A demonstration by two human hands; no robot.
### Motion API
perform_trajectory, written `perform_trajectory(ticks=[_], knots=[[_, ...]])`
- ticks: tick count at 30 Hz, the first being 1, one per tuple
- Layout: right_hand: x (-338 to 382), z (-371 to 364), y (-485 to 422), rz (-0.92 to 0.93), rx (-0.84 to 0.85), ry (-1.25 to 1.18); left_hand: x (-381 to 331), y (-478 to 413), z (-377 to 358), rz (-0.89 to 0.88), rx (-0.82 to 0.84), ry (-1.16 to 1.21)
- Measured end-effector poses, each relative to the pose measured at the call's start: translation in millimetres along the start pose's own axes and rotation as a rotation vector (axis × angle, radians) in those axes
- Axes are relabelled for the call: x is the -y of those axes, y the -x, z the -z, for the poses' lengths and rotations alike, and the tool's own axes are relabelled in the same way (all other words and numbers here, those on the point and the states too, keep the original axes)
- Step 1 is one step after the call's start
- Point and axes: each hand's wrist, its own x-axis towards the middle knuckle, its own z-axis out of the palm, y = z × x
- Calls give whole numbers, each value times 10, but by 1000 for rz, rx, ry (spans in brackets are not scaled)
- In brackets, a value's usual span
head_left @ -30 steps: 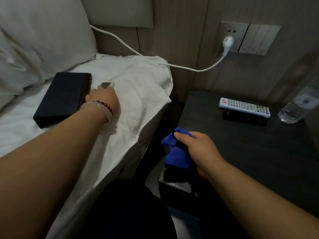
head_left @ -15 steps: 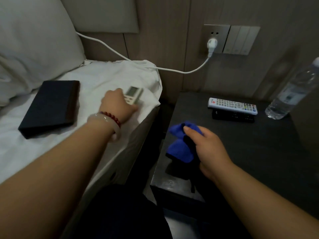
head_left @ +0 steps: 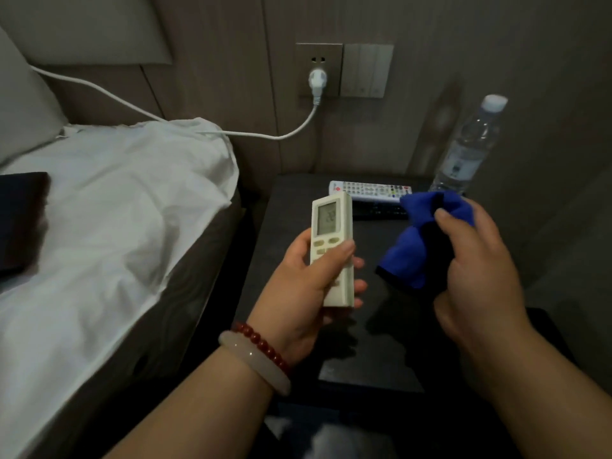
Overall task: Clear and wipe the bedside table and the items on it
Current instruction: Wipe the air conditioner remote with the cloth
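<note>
My left hand (head_left: 301, 286) holds a cream air-conditioner remote (head_left: 332, 240) upright above the dark bedside table (head_left: 284, 213), screen facing me. Just to its right, my right hand (head_left: 477, 270) grips a bunched blue cloth (head_left: 417, 233), a small gap apart from the remote. At the back of the table lies a white TV remote (head_left: 367, 190) on top of a black remote (head_left: 377, 212). A clear water bottle (head_left: 470, 150) stands at the table's back right corner.
The bed with a white sheet (head_left: 116, 210) is on the left, a dark flat box (head_left: 20, 220) lying on it. A white cable (head_left: 231, 134) runs from the wall socket (head_left: 316, 81) across the bed's corner. A wall panel stands behind the table.
My left hand lifted the cream remote off the bed and brought it right, over the table. My right hand raised the blue cloth off the table's front edge, next to the remote.
</note>
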Motion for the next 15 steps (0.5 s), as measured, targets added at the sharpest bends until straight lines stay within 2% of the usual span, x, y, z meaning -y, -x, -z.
perform_trajectory(ticks=[2, 6, 8, 10, 12, 15], knots=[[90, 104, 1, 145, 70, 123, 32, -1, -76, 67, 33, 78], [299, 91, 3, 695, 262, 698, 72, 12, -190, 134, 106, 230], [277, 2, -42, 811, 434, 961, 97, -17, -259, 100, 152, 244], [157, -46, -32, 850, 577, 1150, 105, -62, -326, 100, 173, 315], [55, 18, 69, 876, 616, 1168, 94, -102, -350, 113, 162, 382], [30, 188, 276, 941, 634, 1043, 86, -116, -298, 109, 179, 457]])
